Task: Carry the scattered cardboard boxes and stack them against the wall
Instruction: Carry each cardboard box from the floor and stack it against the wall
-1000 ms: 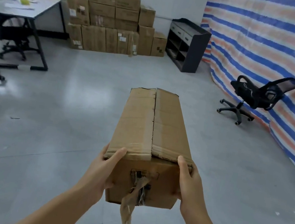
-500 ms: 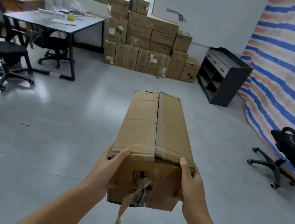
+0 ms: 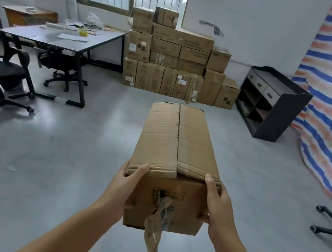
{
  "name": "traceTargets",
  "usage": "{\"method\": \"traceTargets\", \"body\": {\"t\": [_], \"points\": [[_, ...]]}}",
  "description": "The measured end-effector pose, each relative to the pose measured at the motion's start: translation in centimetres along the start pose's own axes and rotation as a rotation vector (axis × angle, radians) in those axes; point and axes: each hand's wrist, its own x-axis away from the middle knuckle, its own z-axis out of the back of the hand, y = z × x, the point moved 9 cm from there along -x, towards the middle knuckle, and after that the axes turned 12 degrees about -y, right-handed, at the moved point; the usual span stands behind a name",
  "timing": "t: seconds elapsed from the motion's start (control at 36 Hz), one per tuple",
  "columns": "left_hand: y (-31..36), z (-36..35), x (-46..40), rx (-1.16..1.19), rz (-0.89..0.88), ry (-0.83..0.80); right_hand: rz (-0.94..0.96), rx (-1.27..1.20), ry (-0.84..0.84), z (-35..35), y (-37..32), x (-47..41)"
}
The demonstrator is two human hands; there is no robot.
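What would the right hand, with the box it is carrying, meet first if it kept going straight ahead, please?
Likely the stacked cardboard boxes against the wall. The right hand and left hand hold the carried box aimed at them, with only bare floor visible between; depth is uncertain.

Cardboard box (image 3: 175, 148) between both hands (image 3: 172, 195), stacked boxes (image 3: 176, 59) ahead
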Motion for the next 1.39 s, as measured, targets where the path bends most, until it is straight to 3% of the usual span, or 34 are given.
{"method": "traceTargets", "body": {"t": [0.25, 1.06, 1.39], "points": [[8.9, -0.4, -17.0, -0.063, -0.056, -0.057, 0.04, -0.04, 0.039, -2.8, -6.6, -16.9], [21.7, -10.1, -71.0, -0.011, -0.098, 0.017, 0.058, -0.006, -0.087, 0.2, -20.3, -73.6], [31.1, -9.1, -95.9, -0.054, -0.099, -0.085, 0.097, -0.035, 0.016, -4.1, -27.4, -96.8]]}}
